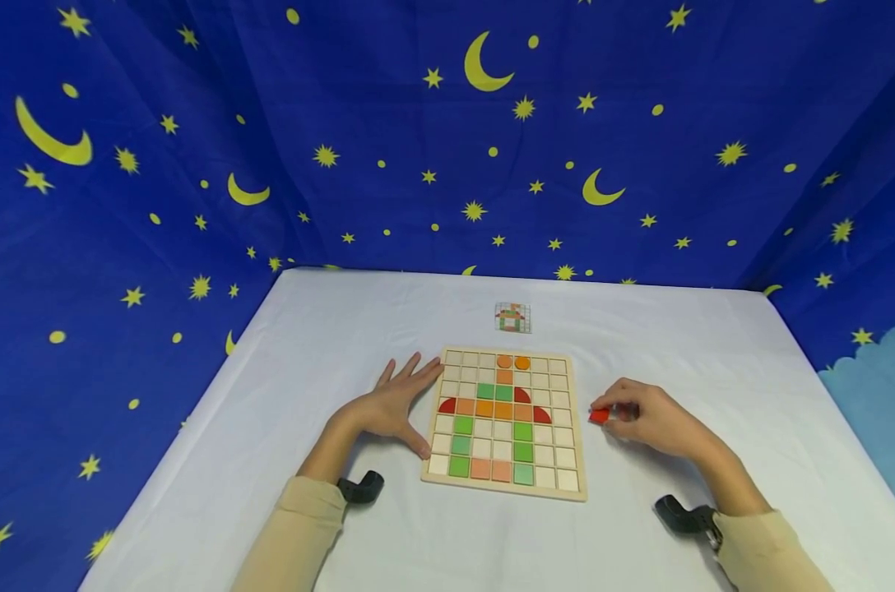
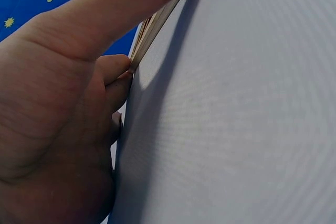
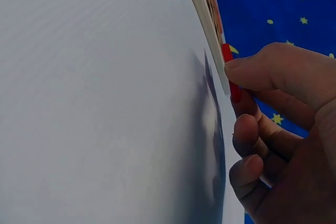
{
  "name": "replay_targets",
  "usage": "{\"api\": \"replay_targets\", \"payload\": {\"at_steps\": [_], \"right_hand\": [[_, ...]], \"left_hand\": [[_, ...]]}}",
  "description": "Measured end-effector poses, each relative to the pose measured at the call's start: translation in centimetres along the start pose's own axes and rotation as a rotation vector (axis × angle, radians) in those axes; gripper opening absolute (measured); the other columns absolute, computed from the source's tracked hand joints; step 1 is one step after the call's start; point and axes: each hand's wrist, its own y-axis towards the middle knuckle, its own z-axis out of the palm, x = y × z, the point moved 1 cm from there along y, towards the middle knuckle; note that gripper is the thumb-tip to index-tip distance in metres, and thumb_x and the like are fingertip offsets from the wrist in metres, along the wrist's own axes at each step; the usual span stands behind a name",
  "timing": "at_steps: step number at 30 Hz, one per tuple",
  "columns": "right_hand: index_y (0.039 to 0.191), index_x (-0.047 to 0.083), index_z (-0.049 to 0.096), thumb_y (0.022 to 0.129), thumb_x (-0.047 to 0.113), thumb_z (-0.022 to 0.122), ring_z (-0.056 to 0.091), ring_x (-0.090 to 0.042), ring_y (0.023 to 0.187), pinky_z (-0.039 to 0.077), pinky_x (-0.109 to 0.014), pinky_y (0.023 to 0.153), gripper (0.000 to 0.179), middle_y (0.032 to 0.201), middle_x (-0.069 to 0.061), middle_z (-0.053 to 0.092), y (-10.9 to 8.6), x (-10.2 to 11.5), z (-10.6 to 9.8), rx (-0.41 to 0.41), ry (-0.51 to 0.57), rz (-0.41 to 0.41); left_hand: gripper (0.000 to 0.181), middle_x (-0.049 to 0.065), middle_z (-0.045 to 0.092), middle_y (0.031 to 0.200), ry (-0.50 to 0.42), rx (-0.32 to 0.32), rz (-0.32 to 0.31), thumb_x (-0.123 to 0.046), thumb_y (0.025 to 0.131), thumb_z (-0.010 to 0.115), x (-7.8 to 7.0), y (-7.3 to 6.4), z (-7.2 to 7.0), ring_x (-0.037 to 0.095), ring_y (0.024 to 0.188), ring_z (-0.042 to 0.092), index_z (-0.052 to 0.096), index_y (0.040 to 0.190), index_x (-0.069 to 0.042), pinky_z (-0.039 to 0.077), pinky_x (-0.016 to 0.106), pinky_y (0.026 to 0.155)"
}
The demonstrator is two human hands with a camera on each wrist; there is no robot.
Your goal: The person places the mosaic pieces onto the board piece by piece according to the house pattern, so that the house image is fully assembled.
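Note:
A square wooden board (image 1: pixel 503 491) with a raised rim and a grid of cells lies on the table. Green, orange, salmon and red pieces fill part of the grid, among them an orange disc (image 1: pixel 522 363) and a red quarter-round piece (image 1: pixel 541 414). My left hand (image 1: pixel 388 407) is spread along the board's left side, thumb and fingertips at its edge. Off the right side, my right hand (image 1: pixel 658 418) pinches a small red tile (image 1: pixel 599 416) between thumb and fingers. In the right wrist view, the red tile (image 3: pixel 227 52) shows edge-on, partly covered by the thumb.
Behind the board lies a small card (image 1: pixel 512 317) printed with a grid picture in similar colours. A white cloth (image 1: pixel 329 329) covers the table. Blue fabric (image 1: pixel 418 123) with yellow moons and stars hangs at the back and sides. Each wrist wears a black device (image 1: pixel 362 488).

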Motion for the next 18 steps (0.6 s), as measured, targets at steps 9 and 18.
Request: {"api": "replay_targets", "payload": {"at_steps": [9,18], "right_hand": [[0.105,0.02,0.074,0.078,0.005,0.075,0.052,-0.017,0.076,0.045,-0.025,0.059,0.031,0.094,0.006,0.062,1.3,0.7,0.4,0.024,0.032,-0.025],[0.107,0.019,0.073,0.079,0.007,0.074,0.052,-0.016,0.075,0.046,-0.026,0.058,0.03,0.095,0.007,0.062,3.0,1.9,0.7,0.048,0.018,-0.075]], "left_hand": [[0.142,-0.004,0.003,0.161,-0.007,-0.003,-0.006,-0.075,0.046,0.079,-0.2,-0.2,0.0,0.024,0.145,-0.009,0.01,0.156,-0.019,-0.012,0.051,0.112],[0.141,-0.003,0.004,0.161,-0.02,-0.009,-0.005,-0.074,0.046,0.079,-0.3,-0.2,-0.1,0.024,0.145,-0.009,0.01,0.156,-0.019,-0.012,0.05,0.112]]}}
